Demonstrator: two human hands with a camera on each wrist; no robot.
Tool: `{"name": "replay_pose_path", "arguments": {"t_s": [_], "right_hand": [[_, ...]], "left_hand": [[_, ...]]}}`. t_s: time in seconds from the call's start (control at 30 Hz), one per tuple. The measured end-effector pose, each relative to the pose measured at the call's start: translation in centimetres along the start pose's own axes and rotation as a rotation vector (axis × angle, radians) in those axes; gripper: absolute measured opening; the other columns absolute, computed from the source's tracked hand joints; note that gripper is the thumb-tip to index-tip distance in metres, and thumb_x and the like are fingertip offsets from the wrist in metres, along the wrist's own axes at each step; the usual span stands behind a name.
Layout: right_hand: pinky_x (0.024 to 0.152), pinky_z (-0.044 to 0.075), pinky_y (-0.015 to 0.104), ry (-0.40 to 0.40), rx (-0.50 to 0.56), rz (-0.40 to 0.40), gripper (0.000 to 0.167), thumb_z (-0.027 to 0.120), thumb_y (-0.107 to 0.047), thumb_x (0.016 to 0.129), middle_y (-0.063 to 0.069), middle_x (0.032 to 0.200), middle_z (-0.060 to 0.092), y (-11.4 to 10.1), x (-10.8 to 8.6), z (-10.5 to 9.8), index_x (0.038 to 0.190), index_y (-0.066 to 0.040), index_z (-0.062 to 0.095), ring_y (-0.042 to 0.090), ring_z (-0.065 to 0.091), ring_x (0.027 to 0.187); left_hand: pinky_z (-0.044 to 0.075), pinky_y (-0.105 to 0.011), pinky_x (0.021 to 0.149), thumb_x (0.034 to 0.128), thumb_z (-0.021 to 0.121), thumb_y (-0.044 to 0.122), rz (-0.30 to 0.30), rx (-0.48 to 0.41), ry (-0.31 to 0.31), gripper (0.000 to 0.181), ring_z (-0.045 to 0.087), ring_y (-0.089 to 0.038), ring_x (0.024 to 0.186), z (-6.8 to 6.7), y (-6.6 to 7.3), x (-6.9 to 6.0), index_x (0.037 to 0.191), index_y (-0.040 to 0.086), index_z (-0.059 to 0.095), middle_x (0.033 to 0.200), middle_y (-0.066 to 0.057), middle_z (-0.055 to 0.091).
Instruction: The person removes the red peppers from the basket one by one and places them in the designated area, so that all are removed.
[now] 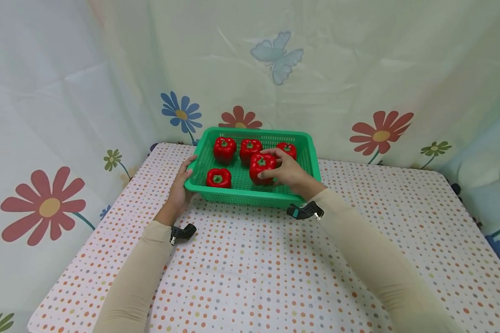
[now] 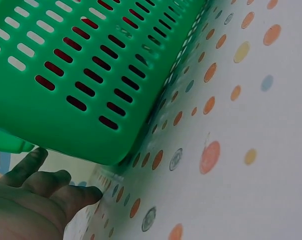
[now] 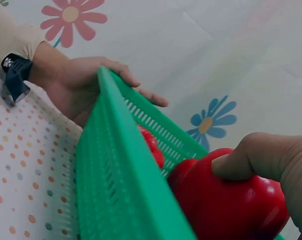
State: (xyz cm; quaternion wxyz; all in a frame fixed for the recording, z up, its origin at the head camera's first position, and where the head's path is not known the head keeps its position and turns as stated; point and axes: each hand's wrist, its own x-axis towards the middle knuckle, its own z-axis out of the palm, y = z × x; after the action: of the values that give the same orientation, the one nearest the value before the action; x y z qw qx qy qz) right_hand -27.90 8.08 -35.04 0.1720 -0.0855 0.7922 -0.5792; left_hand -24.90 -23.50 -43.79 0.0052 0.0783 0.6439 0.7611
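A green plastic basket (image 1: 250, 196) with slotted walls stands on the table and contains several red bell peppers. My right hand (image 1: 289, 173) grips one red bell pepper (image 1: 261, 167) over the middle of the basket. In the right wrist view the thumb (image 3: 236, 162) presses on its glossy side; the other fingers are hidden there. My left hand (image 1: 179, 187) rests against the left end of the basket, its fingers stretched along the outside of the rim. The left wrist view shows those fingers (image 2: 83, 195) beside the basket's corner.
Inside the basket, other peppers sit at the back left (image 1: 224, 149), back middle (image 1: 250, 147), back right (image 1: 287, 148) and front left (image 1: 219, 178). A dotted cloth (image 1: 241, 268) covers the table. Flower-printed curtains (image 1: 329, 83) hang behind and at both sides.
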Motion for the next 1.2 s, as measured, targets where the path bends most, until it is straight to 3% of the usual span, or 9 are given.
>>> {"name": "replay_pose_path", "arguments": {"t_s": [0.13,0.27,0.53,0.7,0.9,1.2], "right_hand": [[0.081,0.057,0.041,-0.003,0.03,-0.04,0.069,0.073,-0.007,0.085,0.018,0.142,0.039,-0.5,-0.5,-1.6,0.145,-0.021,0.039,0.035,0.041,0.13],[0.086,0.056,0.045,0.026,0.028,-0.079,0.07,0.07,-0.008,0.087,0.019,0.141,0.035,-1.3,-1.4,-4.1,0.147,-0.019,0.035,0.037,0.043,0.128],[0.089,0.054,0.045,0.167,0.076,-0.093,0.069,0.069,-0.015,0.092,0.001,0.131,0.038,-1.5,-3.5,-10.7,0.148,-0.027,0.031,0.033,0.034,0.134],[0.088,0.054,0.042,0.255,0.078,-0.05,0.075,0.071,-0.023,0.091,0.005,0.145,0.032,0.1,-3.7,-13.7,0.151,-0.03,0.028,0.033,0.025,0.139],[0.096,0.048,0.051,0.325,0.069,0.006,0.084,0.071,-0.028,0.09,0.015,0.159,0.016,3.0,-2.9,-15.4,0.156,-0.029,0.019,0.037,0.02,0.143],[0.102,0.043,0.057,0.37,0.051,0.068,0.083,0.067,-0.019,0.093,0.023,0.16,0.016,7.5,-0.9,-15.3,0.158,-0.019,0.015,0.044,0.023,0.145]], "left_hand": [[0.021,-0.059,0.117,0.1051,0.029,0.032,0.004,0.005,-0.004,0.05,0.02,-0.031,0.149,0.0,-0.1,-0.1,0.154,0.032,0.023,0.163,0.0,0.014],[0.021,-0.059,0.117,0.1051,0.028,0.032,0.011,0.005,-0.007,0.049,0.02,-0.031,0.149,0.0,-0.1,-0.1,0.154,0.032,0.023,0.163,-0.001,0.014],[0.021,-0.06,0.117,0.1055,0.028,0.032,0.021,0.015,-0.012,0.049,0.02,-0.032,0.149,-0.1,0.1,0.0,0.154,0.032,0.023,0.163,0.0,0.014],[0.021,-0.059,0.117,0.1054,0.028,0.033,0.023,0.021,-0.01,0.049,0.019,-0.032,0.149,-0.2,0.2,0.1,0.154,0.032,0.023,0.163,0.001,0.013],[0.021,-0.059,0.117,0.1053,0.028,0.033,0.014,0.018,-0.004,0.049,0.02,-0.031,0.149,-0.3,0.1,0.0,0.154,0.033,0.024,0.163,0.001,0.014],[0.021,-0.06,0.117,0.1049,0.028,0.034,0.01,0.018,-0.006,0.05,0.019,-0.032,0.149,-0.2,-0.3,0.1,0.154,0.032,0.022,0.164,0.0,0.013]]}}
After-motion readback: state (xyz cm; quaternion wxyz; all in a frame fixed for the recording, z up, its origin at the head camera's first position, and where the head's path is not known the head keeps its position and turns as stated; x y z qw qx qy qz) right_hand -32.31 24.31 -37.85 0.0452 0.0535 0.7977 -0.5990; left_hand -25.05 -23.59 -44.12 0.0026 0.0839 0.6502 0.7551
